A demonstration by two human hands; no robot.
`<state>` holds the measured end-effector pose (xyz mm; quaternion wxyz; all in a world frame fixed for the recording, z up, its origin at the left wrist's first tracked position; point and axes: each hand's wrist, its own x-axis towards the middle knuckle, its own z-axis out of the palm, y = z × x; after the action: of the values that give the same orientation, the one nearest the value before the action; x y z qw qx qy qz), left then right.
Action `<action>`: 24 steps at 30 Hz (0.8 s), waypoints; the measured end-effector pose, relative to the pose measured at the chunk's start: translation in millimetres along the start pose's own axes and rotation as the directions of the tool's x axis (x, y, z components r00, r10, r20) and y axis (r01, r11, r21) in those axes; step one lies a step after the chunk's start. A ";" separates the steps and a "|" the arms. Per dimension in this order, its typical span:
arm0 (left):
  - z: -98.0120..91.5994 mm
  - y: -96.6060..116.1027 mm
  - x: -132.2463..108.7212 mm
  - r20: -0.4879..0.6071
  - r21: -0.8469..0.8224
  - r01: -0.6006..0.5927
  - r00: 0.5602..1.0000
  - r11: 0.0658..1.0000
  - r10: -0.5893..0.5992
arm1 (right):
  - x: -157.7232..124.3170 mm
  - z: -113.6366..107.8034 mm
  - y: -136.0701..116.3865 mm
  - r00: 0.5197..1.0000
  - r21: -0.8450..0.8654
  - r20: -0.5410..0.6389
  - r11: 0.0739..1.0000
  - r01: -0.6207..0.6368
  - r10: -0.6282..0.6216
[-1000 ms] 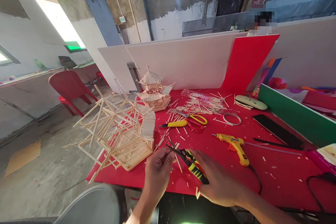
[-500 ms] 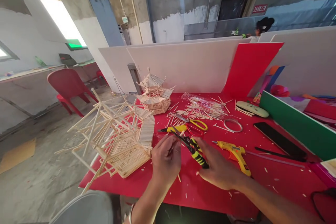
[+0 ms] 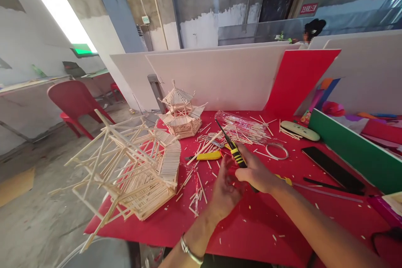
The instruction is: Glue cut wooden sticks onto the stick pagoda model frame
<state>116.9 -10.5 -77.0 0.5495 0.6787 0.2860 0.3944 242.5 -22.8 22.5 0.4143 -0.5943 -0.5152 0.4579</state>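
Observation:
My right hand (image 3: 256,172) is closed round the black-and-yellow handle of a pair of pliers (image 3: 238,155), whose thin dark jaws point up and left over the loose sticks (image 3: 248,132). Just left of it, my left hand (image 3: 225,194) has its fingers apart and holds nothing that I can see. A yellow utility knife (image 3: 209,155) lies beyond my left hand. Short sticks (image 3: 187,177) and a strip of clear wrap are on the red table (image 3: 264,226). To the left stands a large open stick frame (image 3: 147,176), with a small stick pagoda (image 3: 180,113) behind it.
A yellow glue gun (image 3: 284,180) is mostly hidden behind my right forearm. Further right lie a tape ring (image 3: 277,151), a pale green case (image 3: 300,130), a black phone (image 3: 333,169) and a green board (image 3: 354,150). White boards stand behind. A person's head shows beyond them.
My left hand has moved right and towards me, and its fingers have spread. The pliers now point more upright, with their jaws together. Short sticks and clear wrap now show where my left hand was.

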 end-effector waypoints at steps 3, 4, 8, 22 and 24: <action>0.1 -11.3 22.1 0.094 0.345 -0.085 0.994 0.935 0.056 | 1.8 -8.2 -20.4 0.998 -0.017 -0.009 0.997 0.069 -0.070; -3.5 -12.4 26.9 0.073 0.383 -0.082 0.996 0.920 0.059 | 2.3 -12.4 -27.8 0.993 -0.038 -0.047 0.993 0.109 -0.111; -25.9 5.0 23.0 -0.031 0.518 -0.073 0.994 0.853 0.104 | -0.7 -32.5 -47.3 0.948 -0.160 -0.225 0.968 0.194 -0.227; -52.1 -3.0 10.5 -0.202 0.705 -0.041 0.945 0.708 0.256 | -32.6 9.5 43.8 0.962 -0.107 -0.247 0.983 -0.146 0.116; -58.3 -9.3 15.7 -0.241 0.681 -0.031 0.934 0.732 0.264 | -34.1 7.2 42.3 0.963 -0.100 -0.245 0.985 -0.139 0.111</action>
<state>76.1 35.0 -77.6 0.1826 0.7768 0.4378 0.4143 243.7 -61.9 -16.0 0.4082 -0.6994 -0.4488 0.3779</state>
